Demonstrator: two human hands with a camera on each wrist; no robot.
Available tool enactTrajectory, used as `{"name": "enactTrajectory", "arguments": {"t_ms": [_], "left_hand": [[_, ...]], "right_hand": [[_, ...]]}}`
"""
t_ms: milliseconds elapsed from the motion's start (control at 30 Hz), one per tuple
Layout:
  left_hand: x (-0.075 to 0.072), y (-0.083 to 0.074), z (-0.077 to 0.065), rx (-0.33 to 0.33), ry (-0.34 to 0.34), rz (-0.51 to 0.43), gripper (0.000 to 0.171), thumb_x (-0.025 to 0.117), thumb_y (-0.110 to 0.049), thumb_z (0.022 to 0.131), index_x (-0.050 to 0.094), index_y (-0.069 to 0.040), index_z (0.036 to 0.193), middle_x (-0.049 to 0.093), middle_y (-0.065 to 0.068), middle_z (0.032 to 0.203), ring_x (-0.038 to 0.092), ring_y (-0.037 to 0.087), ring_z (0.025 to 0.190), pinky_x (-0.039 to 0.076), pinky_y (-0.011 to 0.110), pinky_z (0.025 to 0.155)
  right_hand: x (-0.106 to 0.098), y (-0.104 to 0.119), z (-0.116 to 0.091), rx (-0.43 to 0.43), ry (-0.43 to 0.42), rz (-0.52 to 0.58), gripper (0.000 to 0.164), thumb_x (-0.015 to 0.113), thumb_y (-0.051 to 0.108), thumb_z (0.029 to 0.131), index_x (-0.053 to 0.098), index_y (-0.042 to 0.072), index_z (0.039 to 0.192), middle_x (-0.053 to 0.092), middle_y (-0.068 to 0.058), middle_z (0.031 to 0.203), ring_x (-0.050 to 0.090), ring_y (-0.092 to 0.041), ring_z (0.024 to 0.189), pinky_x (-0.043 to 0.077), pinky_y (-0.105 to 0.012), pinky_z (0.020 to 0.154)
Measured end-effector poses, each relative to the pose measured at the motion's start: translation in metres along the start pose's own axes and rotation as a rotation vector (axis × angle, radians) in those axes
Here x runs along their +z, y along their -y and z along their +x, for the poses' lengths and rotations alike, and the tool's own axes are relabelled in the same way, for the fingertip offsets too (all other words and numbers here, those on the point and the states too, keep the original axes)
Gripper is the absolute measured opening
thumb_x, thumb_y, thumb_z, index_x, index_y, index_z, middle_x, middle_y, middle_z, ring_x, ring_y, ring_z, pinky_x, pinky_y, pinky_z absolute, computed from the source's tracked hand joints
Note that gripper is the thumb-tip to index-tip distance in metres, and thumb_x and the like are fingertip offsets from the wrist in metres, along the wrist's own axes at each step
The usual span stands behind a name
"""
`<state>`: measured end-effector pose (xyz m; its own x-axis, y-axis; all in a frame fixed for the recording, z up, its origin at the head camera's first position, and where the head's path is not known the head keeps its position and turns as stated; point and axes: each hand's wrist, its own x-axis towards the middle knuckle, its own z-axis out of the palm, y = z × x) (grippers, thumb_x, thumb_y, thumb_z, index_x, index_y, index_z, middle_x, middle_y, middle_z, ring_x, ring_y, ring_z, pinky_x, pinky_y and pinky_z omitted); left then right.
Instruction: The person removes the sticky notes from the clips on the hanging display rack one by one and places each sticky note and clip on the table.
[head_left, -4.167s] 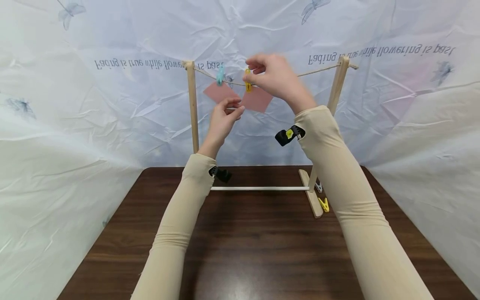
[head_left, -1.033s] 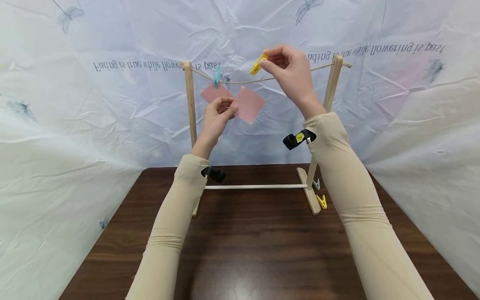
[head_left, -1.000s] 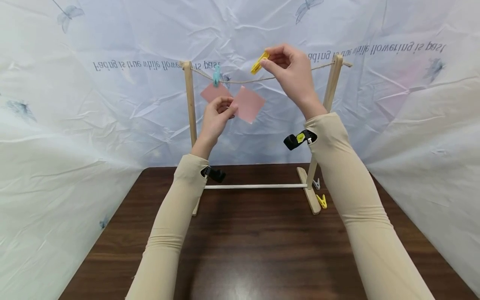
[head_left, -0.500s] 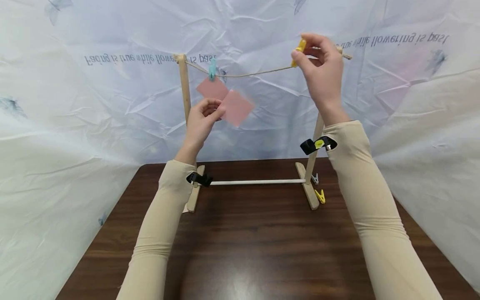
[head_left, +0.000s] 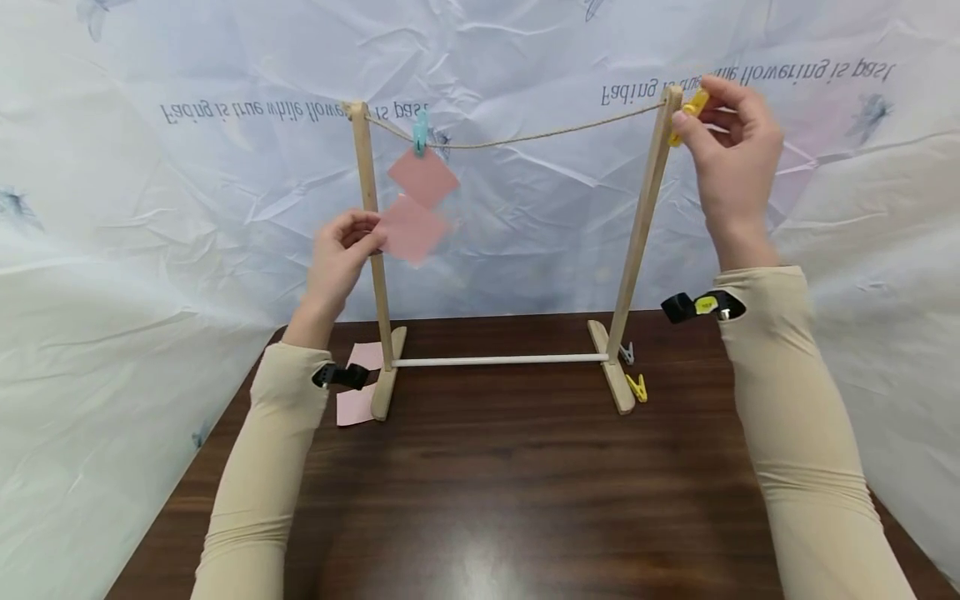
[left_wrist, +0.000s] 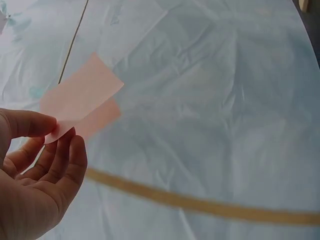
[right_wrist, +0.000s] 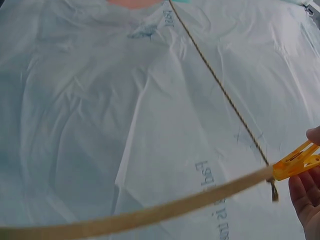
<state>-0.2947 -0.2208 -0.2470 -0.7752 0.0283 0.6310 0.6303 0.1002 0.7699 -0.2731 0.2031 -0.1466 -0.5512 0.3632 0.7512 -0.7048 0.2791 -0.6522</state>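
So left hand (head_left: 339, 257) pinches paper (head_left: 412, 229) — right hand (head_left: 738, 158), clip (right_wrist: 287, 167).

A curtained-off booth: white sheeting (head_left: 510, 242) with flipped printed lettering (head_left: 817, 73) spans the frame's top and sides, around a dark wood-grain surface (head_left: 480, 467) at bottom centre.

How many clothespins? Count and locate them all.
4: teal clothespin on the rope, yellow clothespin in the right hand, second yellow one and grey one beside the stand's right foot. Others may be hidden.

Dark wood-grain table (head_left: 480, 475), crinkled pale sheet (head_left: 517, 250) behind, printed lettering (head_left: 258, 109) across it
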Motion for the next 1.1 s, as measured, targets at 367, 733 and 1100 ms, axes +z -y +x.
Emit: {"name": "enactTrajectory", "arguments": {"t_ms": [367,733,1100], "left_hand": [[-0.054,-0.006,-0.026,-0.029,-0.127,-0.023,0.015,0.071,0.0,0.091,0.071,0.001,0.107,0.07,0.001,0.095,0.066,0.011,0.081,0.056,0.02,0.075],[-0.093,0.003,-0.054,-0.078,-0.222,-0.103,0.011,0.068,0.007,0.092,0.069,0.004,0.103,0.07,0.001,0.092,0.066,0.011,0.076,0.057,0.017,0.072],[-0.118,0.024,-0.087,-0.198,-0.234,-0.052,0.008,0.069,0.001,0.093,0.07,-0.003,0.1,0.07,-0.002,0.09,0.067,0.007,0.075,0.056,0.014,0.069]], "right_hand": [[-0.045,-0.027,-0.018,0.098,-0.046,-0.118,0.035,0.076,0.007,0.089,0.071,0.012,0.123,0.06,0.004,0.11,0.06,-0.008,0.099,0.049,-0.021,0.092],[-0.079,-0.069,-0.041,0.163,0.015,-0.253,0.039,0.077,0.009,0.088,0.07,0.012,0.127,0.06,0.01,0.099,0.06,-0.004,0.095,0.049,-0.015,0.086],[-0.103,-0.106,-0.092,0.199,0.225,-0.499,0.046,0.072,0.023,0.094,0.064,0.0,0.132,0.057,0.009,0.097,0.053,0.007,0.089,0.044,-0.009,0.076]]}}
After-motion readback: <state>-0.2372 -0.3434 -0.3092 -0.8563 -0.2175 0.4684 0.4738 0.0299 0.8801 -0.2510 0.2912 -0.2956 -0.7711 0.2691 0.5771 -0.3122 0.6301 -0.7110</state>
